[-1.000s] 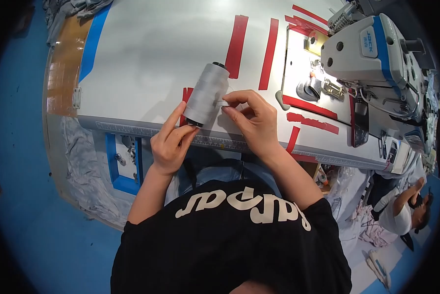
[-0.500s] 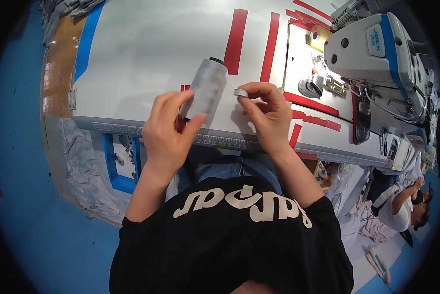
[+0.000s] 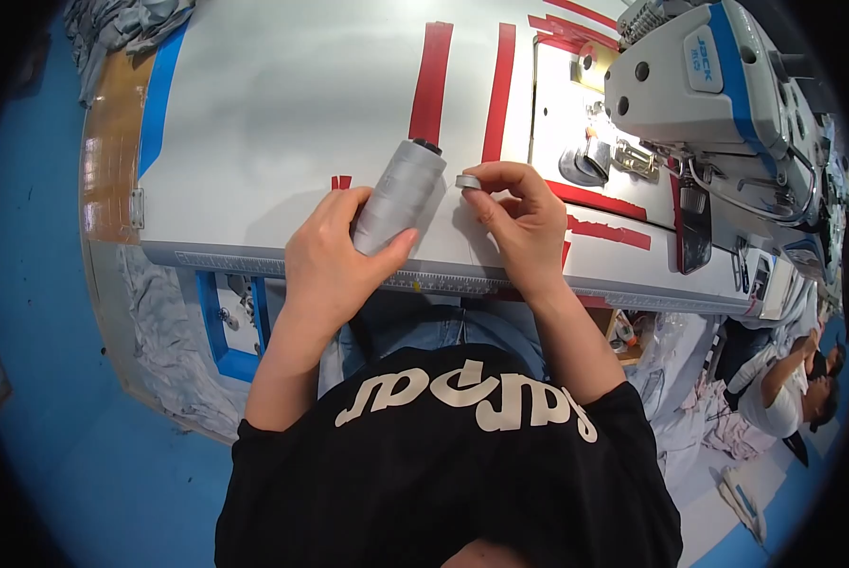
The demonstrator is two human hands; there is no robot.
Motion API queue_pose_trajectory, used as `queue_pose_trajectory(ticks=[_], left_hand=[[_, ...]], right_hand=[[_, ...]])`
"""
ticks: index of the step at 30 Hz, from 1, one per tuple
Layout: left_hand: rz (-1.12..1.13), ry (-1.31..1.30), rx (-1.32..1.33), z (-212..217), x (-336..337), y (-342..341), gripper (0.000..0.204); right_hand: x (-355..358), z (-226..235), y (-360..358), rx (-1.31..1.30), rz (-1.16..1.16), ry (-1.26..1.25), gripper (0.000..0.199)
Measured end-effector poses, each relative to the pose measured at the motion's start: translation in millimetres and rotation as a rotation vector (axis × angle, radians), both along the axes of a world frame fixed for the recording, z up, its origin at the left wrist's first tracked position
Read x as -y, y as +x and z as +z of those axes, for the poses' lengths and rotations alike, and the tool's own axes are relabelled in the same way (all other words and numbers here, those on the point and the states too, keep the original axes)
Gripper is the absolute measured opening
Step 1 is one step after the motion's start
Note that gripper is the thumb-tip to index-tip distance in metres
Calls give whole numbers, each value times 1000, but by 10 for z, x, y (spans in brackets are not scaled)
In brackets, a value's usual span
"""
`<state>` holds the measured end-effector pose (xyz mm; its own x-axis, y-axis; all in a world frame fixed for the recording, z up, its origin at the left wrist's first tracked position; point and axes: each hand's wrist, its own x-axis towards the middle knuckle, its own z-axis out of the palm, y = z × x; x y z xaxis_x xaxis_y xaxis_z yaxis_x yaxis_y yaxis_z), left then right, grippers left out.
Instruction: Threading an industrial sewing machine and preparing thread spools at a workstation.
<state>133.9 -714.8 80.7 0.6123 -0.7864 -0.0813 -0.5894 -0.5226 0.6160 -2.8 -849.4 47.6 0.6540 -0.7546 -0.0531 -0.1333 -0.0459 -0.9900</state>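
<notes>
Head view: left hand [image 3: 335, 260] is gripping the grey thread cone [image 3: 399, 196], tilted on the surface [image 3: 273, 104]; just right of its tip, right hand [image 3: 524, 218] is pinching a small metal bobbin [image 3: 467, 182].

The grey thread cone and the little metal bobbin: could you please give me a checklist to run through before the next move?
1. Left hand has a firm hold on the grey thread cone: ok, fingers and thumb wrap its lower part.
2. Right hand holds the small metal bobbin: ok, pinched at the fingertips beside the cone's top.
3. Thread running from cone to bobbin: cannot tell, no strand is visible.
4. Cone supported: ok, it leans tilted over the white table.
5. Sewing machine apart from both hands: ok, it stands to the right.
</notes>
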Motion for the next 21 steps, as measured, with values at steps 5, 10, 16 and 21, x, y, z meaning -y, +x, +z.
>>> queue_pose_trajectory(ticks=[5, 10, 16, 21], left_hand=[[105, -192, -258, -135, -92, -14, 44], [149, -385, -376, -125, -187, -22, 51], [126, -414, -375, -141, -226, 12, 55], [137, -408, -445, -144, -255, 6, 58]], right_hand=[[-119, 133, 94, 111, 48, 266, 16], [-187, 233, 167, 181, 127, 192, 18], [-205, 281, 209, 214, 153, 207, 19], [-234, 286, 234, 202, 165, 240, 19]])
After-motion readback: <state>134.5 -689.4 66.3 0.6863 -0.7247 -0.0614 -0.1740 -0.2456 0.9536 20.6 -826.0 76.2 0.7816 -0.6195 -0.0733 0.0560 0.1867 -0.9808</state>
